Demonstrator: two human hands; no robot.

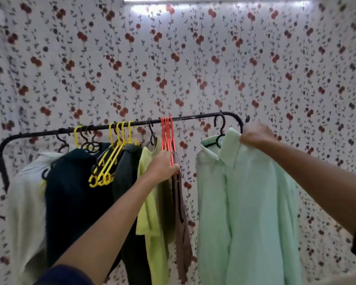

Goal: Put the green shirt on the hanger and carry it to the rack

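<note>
Mint-green long-sleeved collared shirt was seen draped on a black plastic hanger, whose hook was raised to the right end of the black metal rail of the clothes rack; whether the hook was resting on the rail or only held beside it could not be told. The shirt hung down at the right of the rack, apart from the other garments. The right hand was closed on the shirt's collar and shoulder at the hanger's top. The left hand was placed further left, its fingers curled about a bunch of red-orange plastic hangers hooked over the rail. Just beside that hand were hung a brown garment and a yellow-green shirt. Further left, a cluster of empty yellow plastic hangers, a dark grey garment, a dark green garment and a pale grey-white garment were carried by the same rail. A white cloth backdrop printed with red flowers and grey leafy vines was stretched behind the rack. Dark sleeves were visible at both forearms near the lower frame edge.
</note>
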